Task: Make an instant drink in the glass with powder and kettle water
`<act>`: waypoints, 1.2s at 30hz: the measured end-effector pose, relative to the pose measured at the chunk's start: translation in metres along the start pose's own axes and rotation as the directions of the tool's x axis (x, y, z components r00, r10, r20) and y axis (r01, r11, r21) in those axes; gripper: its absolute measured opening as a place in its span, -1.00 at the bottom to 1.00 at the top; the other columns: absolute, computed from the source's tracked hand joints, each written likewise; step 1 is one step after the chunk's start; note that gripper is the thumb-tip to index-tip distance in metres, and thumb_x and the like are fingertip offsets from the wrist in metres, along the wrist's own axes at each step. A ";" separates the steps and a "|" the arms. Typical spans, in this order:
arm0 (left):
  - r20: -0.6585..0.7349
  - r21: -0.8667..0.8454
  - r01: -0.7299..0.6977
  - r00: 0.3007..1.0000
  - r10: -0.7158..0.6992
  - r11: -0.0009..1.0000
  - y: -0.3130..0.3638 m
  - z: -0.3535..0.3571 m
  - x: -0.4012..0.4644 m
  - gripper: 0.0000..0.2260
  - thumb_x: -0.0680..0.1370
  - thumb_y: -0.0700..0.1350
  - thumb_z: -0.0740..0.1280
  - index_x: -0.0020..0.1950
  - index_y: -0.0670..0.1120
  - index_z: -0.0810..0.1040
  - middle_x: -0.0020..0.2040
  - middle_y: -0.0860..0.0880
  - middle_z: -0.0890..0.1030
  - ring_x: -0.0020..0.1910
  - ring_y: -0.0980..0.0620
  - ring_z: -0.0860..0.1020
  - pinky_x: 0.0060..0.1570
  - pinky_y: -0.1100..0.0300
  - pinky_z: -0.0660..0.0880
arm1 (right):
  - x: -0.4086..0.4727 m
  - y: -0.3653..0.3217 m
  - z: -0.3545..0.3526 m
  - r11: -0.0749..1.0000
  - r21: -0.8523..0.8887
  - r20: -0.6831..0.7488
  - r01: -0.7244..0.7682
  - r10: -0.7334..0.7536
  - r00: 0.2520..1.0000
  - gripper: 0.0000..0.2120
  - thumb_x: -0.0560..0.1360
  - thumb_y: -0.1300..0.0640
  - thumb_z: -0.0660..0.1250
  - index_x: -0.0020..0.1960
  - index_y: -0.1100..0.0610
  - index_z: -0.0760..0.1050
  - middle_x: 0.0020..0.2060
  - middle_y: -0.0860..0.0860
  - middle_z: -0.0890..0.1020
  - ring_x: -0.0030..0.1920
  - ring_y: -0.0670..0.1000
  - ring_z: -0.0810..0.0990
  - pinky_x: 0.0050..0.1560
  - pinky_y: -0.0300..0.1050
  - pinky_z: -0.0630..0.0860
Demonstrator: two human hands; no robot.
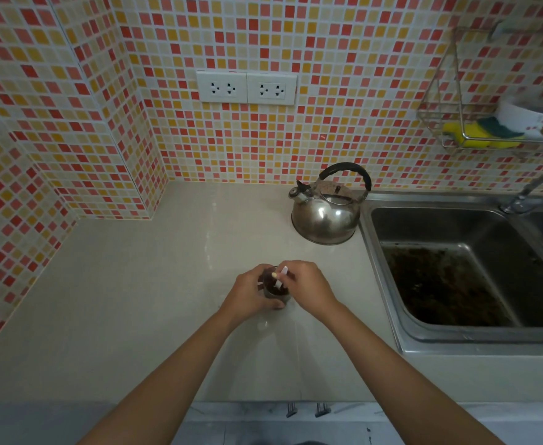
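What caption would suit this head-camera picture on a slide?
Left hand steadies the glass while the right hand holds a white stick in it; the kettle waits beside the sink.

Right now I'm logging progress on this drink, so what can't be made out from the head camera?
- Glass: the left hand and right hand wrap it, hiding its fill level.
- White item at the right fingertips: too small to tell spoon from sachet.
- Kettle: opaque metal, water level unseen.
- Sink and wire rack: cut off by the right edge.
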State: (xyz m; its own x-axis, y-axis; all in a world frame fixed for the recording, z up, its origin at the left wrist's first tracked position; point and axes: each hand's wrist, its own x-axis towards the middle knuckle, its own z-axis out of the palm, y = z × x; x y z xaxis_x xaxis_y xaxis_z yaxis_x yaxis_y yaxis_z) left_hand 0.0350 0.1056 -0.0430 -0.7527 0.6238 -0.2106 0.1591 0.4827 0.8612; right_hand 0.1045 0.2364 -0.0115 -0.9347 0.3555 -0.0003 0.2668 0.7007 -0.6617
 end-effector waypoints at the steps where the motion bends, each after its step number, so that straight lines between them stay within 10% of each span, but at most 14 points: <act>1: 0.000 0.000 0.002 1.000 -0.002 1.000 0.001 0.000 0.000 -0.34 0.21 -0.15 0.63 0.27 -0.02 0.50 0.18 -0.02 0.62 0.18 -0.03 0.58 0.29 0.03 0.50 | 0.000 0.001 0.000 0.999 -0.030 -0.015 0.010 -0.010 1.000 -0.80 0.54 0.12 0.23 -0.08 0.14 0.62 -0.19 0.08 0.66 -0.19 0.08 0.60 -0.15 -0.05 0.53; 18: -0.007 -0.041 0.014 1.000 -0.015 0.999 -0.006 0.002 0.003 -0.29 0.17 -0.20 0.64 0.28 -0.09 0.49 0.20 -0.07 0.61 0.22 -0.01 0.55 0.32 0.13 0.46 | 0.002 0.011 0.002 0.882 0.322 -0.112 -0.343 0.395 0.912 -0.84 0.51 0.16 0.25 -0.19 0.18 0.54 -0.29 0.01 0.58 -0.20 0.05 0.56 -0.24 -0.13 0.46; 24: -0.005 -0.058 -0.003 1.000 0.002 0.998 -0.008 0.003 0.005 -0.30 0.17 -0.26 0.63 0.28 -0.13 0.49 0.18 -0.10 0.62 0.20 -0.03 0.57 0.27 0.18 0.47 | 0.003 0.013 0.012 0.770 0.362 0.106 -0.526 0.527 0.843 -0.70 0.50 0.11 0.30 -0.07 0.37 0.60 -0.09 0.30 0.66 -0.09 0.29 0.65 -0.01 0.26 0.58; 30: -0.011 -0.044 0.002 1.000 -0.002 0.999 -0.011 0.005 0.006 -0.26 0.18 -0.23 0.64 0.32 -0.10 0.47 0.21 -0.08 0.60 0.22 -0.02 0.56 0.27 0.23 0.44 | -0.002 0.012 0.011 0.722 0.419 0.146 -0.551 0.546 0.825 -0.71 0.49 0.09 0.34 0.05 0.32 0.58 -0.02 0.29 0.65 -0.06 0.31 0.65 0.00 0.20 0.61; 36: 0.020 0.009 -0.029 0.999 0.029 1.000 -0.011 -0.015 -0.009 0.02 0.16 0.29 0.55 0.52 0.11 0.19 0.41 0.13 0.38 0.39 0.16 0.33 0.39 0.19 0.27 | -0.017 0.025 -0.030 0.627 0.617 0.325 -0.475 0.347 0.880 -0.07 0.39 0.02 0.46 0.51 -0.18 -0.11 0.30 0.04 0.43 0.15 0.07 0.55 0.14 0.04 0.48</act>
